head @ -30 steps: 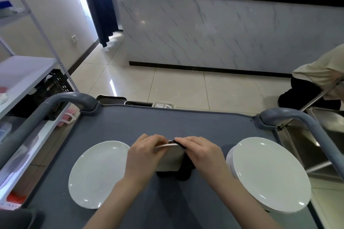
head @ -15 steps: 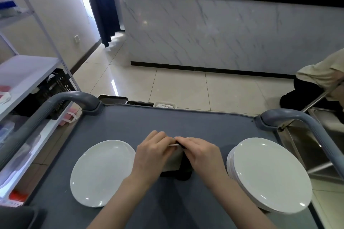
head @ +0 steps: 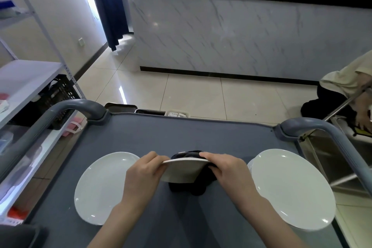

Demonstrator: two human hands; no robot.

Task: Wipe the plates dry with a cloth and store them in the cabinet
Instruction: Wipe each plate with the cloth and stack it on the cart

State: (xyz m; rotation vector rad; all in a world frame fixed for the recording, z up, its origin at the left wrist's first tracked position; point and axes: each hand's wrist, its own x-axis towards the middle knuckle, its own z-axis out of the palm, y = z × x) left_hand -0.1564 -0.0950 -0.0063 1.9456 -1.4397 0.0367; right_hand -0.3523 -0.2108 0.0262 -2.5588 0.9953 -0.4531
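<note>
The plate (head: 181,172) being dried is held off the cart, tipped steeply, so its upper rim shows as a thin line running left to right between the two hands. One broad face is turned back toward the person. The left hand (head: 144,174) has its fingers curled over the left end of that rim in a firm pinch. The right hand (head: 226,171) clasps the right end through the dark cloth (head: 188,188), which bunches behind the rim and hangs below the plate toward the cart top (head: 181,133). Whether the cloth touches the cart I can't tell.

The plate's width lies straight across between the grips, and each hand is equally near. I'd judge the wiping is under way, and the next move calls for the cloth hand to work round the rim while the left hand turns the plate.

Further out, a single plate (head: 102,185) lies flat just beside the left wrist. A stack of plates (head: 291,189) sits near the right forearm, close to the cart's right edge. The gap between them is narrow — an elbow swung wide could clip either one.

The room to move lies upward and toward the far edge, between the curved handles (head: 76,106) at the corners. A shelf rack (head: 30,78) stands to the left, and another person (head: 346,78) sits off to the right. I can't pick out the cabinet from here.
</note>
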